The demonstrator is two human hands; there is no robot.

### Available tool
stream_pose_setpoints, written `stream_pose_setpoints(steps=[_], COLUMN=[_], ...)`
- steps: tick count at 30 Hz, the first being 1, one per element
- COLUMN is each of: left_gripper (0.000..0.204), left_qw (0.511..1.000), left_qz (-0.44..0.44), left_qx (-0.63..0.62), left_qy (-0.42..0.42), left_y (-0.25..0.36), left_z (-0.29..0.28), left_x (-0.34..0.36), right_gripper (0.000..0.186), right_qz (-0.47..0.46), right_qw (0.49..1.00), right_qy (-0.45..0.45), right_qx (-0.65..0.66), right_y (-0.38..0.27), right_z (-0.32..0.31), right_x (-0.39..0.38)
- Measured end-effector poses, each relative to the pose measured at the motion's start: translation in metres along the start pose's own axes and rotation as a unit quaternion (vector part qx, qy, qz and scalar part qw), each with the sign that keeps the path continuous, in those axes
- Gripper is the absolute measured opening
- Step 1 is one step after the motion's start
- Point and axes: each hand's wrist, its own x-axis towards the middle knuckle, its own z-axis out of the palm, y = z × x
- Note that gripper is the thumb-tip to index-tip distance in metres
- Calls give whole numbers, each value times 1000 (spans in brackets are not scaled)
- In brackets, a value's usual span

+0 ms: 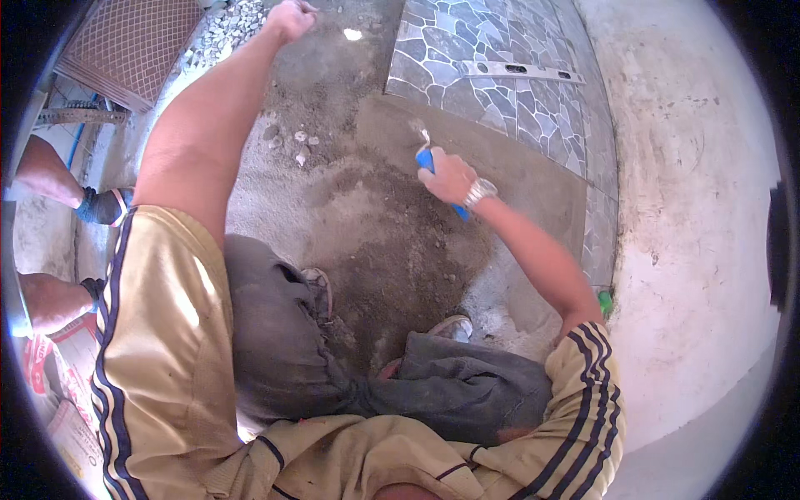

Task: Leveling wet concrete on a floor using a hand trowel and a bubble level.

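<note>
My right hand (pixel 452 178) grips the blue handle of a trowel (pixel 426 158). The metal neck points away from me, and its blade is blurred against a smooth bed of sandy mortar (pixel 500 167). Just beyond that bed lie grey stone-pattern tiles (pixel 467 50) with pale joints. A spirit level (pixel 533 73) rests across them. Far ahead on the left, my left hand (pixel 292 18) is held out over the ground with its fingers curled closed; whatever may be inside them is hidden. A bright white spot (pixel 352 35) shows on the ground to its right.
A pale wall (pixel 675 167) rises along the right side. Stacked brown lattice-pattern tiles (pixel 129 46) and a gravel heap (pixel 227 33) are at the far left. Another person's feet (pixel 104 204) stand at left, near cardboard boxes (pixel 75 367). Loose lumps (pixel 302 148) dot the ground.
</note>
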Motion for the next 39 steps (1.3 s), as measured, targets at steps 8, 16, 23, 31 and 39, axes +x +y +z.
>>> stream_pose_setpoints(steps=[8,16,23,31,39], left_gripper=[34,40,38,39,38], left_qw=[997,995,997,988,989], left_qz=[-28,-24,44,-12,-71], left_qx=[72,78,51,132,110], left_qy=[13,-61,-32,-78,-69], left_y=[-82,-7,8,-34,-36], left_z=[-25,27,50,12,11], left_x=[10,19,30,28,6], right_gripper=[38,44,45,48,45], right_qz=[103,223,140,240,173], right_qw=[968,898,901,909,943], right_qy=[84,-43,-149,70,-11], right_qx=[211,376,382,333,285], right_y=[112,166,103,243,160], right_z=[-24,11,18,11,35], right_x=[-73,-98,-108,-99,-117])
